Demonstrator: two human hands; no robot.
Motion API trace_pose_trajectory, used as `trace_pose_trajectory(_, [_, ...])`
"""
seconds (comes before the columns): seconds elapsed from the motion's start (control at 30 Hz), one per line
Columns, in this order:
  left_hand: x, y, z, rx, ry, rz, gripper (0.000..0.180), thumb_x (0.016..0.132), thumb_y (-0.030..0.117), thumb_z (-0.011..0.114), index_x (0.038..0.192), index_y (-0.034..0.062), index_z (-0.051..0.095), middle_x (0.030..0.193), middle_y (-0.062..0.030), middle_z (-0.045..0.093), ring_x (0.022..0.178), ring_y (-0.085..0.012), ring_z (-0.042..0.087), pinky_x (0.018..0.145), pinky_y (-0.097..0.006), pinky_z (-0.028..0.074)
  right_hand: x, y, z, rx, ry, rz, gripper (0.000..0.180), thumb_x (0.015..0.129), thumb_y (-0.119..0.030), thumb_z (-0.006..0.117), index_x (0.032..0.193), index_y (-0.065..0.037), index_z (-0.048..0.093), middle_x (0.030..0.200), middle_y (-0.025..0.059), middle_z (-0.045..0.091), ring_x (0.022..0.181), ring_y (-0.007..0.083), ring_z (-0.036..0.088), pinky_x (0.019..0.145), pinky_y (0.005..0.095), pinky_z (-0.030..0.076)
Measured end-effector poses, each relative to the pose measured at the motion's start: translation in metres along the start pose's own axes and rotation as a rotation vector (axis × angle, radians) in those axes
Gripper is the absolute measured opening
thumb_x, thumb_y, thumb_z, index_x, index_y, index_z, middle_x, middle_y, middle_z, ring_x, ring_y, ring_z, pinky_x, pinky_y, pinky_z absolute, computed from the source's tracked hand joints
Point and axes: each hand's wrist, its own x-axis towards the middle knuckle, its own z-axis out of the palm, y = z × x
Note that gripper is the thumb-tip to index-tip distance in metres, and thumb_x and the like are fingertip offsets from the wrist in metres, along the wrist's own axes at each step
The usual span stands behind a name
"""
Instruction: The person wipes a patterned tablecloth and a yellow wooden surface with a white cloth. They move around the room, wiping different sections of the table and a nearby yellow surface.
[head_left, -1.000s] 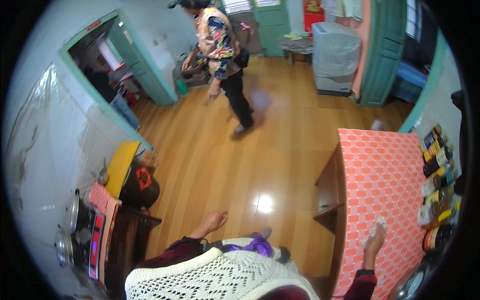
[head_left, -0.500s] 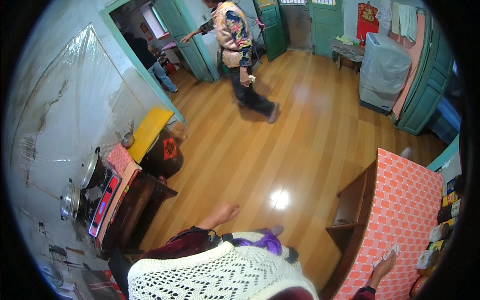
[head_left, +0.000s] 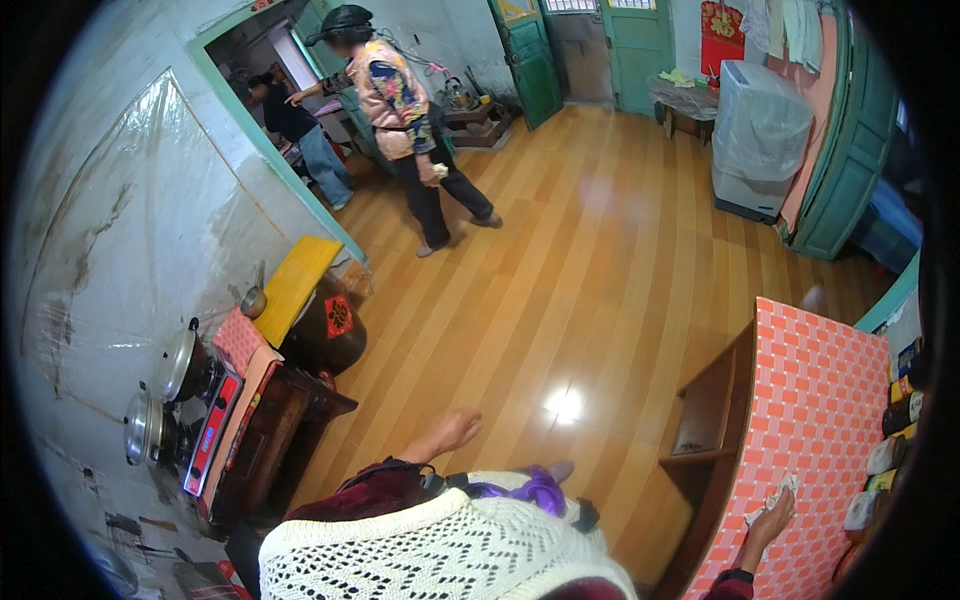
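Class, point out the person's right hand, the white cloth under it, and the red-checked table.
right hand (head_left: 768, 522), head view, back of the hand
white cloth (head_left: 783, 489), head view, bunched part
red-checked table (head_left: 815, 400), head view, bare top

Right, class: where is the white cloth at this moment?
In the head view it is at the lower right, the white cloth under the person's right hand on the red-and-white checked tabletop, near its left edge.

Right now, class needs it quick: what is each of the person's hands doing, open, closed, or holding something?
Left hand: open, fingers loose, empty, hanging above the wooden floor.
Right hand: pressed on a white cloth on the orange checked tabletop.
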Motion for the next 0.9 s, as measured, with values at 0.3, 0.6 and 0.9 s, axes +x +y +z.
trace_pose_trajectory(0.3, [0.03,-0.025,0.024,-0.226,-0.02,-0.081,0.027,0.089,0.018,0.061,0.111,0.0025,0.062,0.087,-0.0153,0.068,0.077,-0.0247,0.066,0.068,-0.034,0.052,-0.058,-0.065,-0.03,0.21,-0.219,-0.414,0.044,0.089,-0.01,0.042,0.131,-0.002,0.048,0.135,0.0205,0.047,0.125,0.0356,0.044,0.107,0.0485,0.027])
trace_pose_trajectory(0.6, [0.055,-0.028,0.019,-0.252,-0.1,-0.044,0.025,0.09,0.017,0.062,0.107,-0.0011,0.061,0.075,-0.0141,0.065,0.069,-0.0186,0.062,0.062,-0.032,0.049,0.069,-0.065,0.015,0.064,0.098,-0.215,0.047,0.079,0.006,0.044,0.124,-0.001,0.053,0.126,0.0198,0.054,0.119,0.036,0.048,0.103,0.0434,0.034])
trace_pose_trajectory(0.9, [0.092,-0.025,0.014,-0.241,-0.162,-0.022,0.029,0.094,0.023,0.058,0.108,-0.002,0.061,0.079,-0.0125,0.065,0.073,-0.0162,0.062,0.064,-0.03,0.049,0.002,-0.126,-0.012,0.235,-0.127,-0.437,0.041,0.082,-0.005,0.057,0.123,-0.004,0.056,0.126,0.0166,0.056,0.116,0.0346,0.052,0.101,0.0461,0.037])
